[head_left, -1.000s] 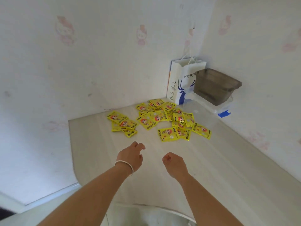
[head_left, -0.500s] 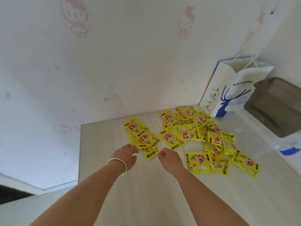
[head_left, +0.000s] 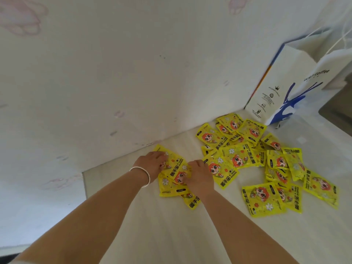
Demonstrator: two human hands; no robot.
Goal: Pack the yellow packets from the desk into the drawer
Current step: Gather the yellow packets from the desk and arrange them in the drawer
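On a pale counter (head_left: 152, 235) set into a corner of white walls, yellow packets (head_left: 236, 159) printed with a red-haired cartoon figure lie scattered in overlapping heaps. A small cluster of packets (head_left: 172, 184) sits apart at the near left of the spread, and both of a person's hands rest on it. The left hand (head_left: 152, 164), a white bangle (head_left: 142, 175) at its wrist, lies palm down with fingers spread flat across the cluster's far packet, pressing rather than gripping. The right hand (head_left: 199, 177) lies just beside it, fingers curled down onto the overlapping packets; whether it has closed on one cannot be told. The larger heap spreads to the right, toward the corner. Behind it stands a white paper bag (head_left: 285, 88) with a blue deer design and string handles. A dark container (head_left: 337, 109) shows at the right edge.
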